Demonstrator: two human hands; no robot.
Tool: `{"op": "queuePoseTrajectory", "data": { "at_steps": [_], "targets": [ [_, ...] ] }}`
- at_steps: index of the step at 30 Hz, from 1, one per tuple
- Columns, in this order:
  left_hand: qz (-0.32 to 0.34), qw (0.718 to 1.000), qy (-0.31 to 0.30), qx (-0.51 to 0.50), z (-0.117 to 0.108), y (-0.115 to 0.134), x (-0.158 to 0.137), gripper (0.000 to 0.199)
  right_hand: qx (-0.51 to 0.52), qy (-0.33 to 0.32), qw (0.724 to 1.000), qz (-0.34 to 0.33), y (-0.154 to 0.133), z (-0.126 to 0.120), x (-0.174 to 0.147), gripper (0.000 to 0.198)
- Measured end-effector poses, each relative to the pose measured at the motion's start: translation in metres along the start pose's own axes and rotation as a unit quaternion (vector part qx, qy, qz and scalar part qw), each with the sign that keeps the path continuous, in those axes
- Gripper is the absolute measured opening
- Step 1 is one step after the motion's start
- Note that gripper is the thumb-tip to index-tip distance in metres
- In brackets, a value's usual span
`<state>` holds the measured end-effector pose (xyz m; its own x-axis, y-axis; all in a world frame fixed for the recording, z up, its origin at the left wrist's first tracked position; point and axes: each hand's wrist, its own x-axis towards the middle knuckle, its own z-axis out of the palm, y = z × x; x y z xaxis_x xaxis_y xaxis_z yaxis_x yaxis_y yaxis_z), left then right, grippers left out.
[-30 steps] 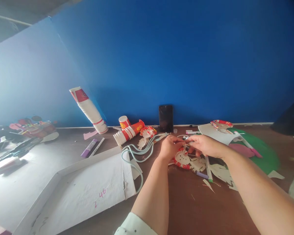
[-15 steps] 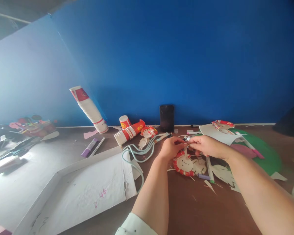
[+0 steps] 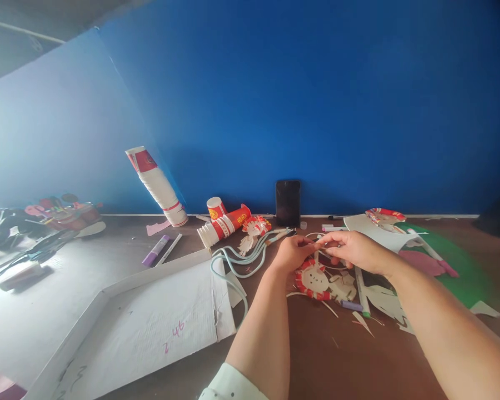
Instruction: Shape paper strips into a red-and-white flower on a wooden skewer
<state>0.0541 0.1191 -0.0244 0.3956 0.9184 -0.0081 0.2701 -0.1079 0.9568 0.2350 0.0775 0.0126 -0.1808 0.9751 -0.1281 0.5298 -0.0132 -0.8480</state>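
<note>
My left hand (image 3: 292, 253) and my right hand (image 3: 353, 251) meet at the fingertips above the brown table. Both are closed in a pinch around a thin white strip (image 3: 336, 268), which bends in a loop near the fingers; exactly where each holds it is partly hidden. Just below lies a paper cut-out figure (image 3: 315, 280) with a dotted face and a red-and-white fringed edge. A cream paper piece (image 3: 344, 286) adjoins it on the right. Close by are a purple marker cap (image 3: 351, 306) and a white marker with a green tip (image 3: 362, 294).
A white cardboard tray (image 3: 150, 322) and pale blue cable (image 3: 233, 261) lie left. Behind stand a black phone (image 3: 288, 203) and a leaning paper cup stack (image 3: 160, 189); more red cups (image 3: 225, 225) lie beside it. At right are green sheet (image 3: 462, 278), white paper (image 3: 369, 230) and scraps.
The view has shifted slightly, so things sit a little further right. The fingers stay together; a small white item that showed between them is now less visible.
</note>
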Motion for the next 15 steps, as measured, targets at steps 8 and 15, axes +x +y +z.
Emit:
{"op": "queuePoseTrajectory", "data": {
  "at_steps": [8,15],
  "targets": [
    [-0.052,0.99,-0.009,-0.129,0.0016,-0.0093,0.0037,0.045,-0.014,0.017,1.0,0.007,-0.0031,0.0015,-0.0005,0.04],
    [-0.087,0.973,-0.023,-0.213,-0.0003,-0.0074,0.0024,0.043,-0.048,0.047,0.998,0.002,0.0029,0.0028,0.0036,0.042]
  ]
}}
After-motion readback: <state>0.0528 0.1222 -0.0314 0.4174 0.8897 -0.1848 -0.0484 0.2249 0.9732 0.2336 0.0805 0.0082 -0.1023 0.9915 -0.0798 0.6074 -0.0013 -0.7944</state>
